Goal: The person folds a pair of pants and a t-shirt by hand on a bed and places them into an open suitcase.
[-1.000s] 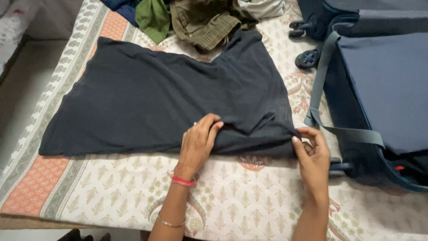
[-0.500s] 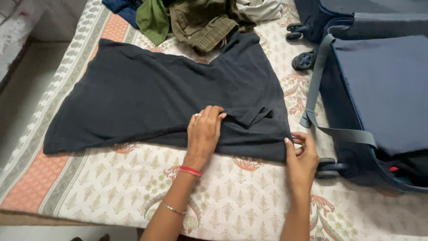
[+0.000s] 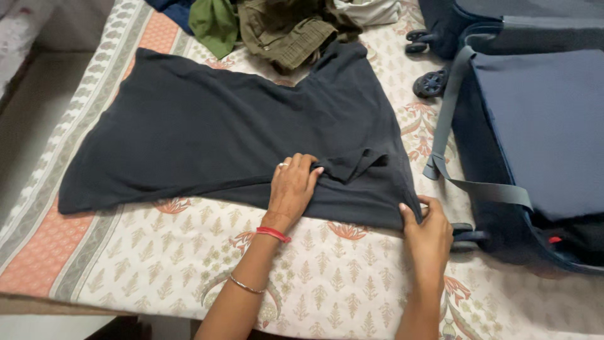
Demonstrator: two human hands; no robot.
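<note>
Spread flat across the left and centre of the frame on the patterned cream-and-orange bedsheet (image 3: 157,264): a dark charcoal cotton garment (image 3: 207,132), wide, soft, faintly creased. At centre, left hand (image 3: 292,189), grip pinching a raised fold of cloth, now bunched higher than a second ago. Lower right, right hand (image 3: 430,230), grip pressed on the garment's corner, slid slightly lower; fold tightening. Far right, open navy fabric suitcase (image 3: 541,126).

Soft, even indoor light — faint shadows, no glare; sharp centre, slight wide-angle stretch at the edges.
</note>
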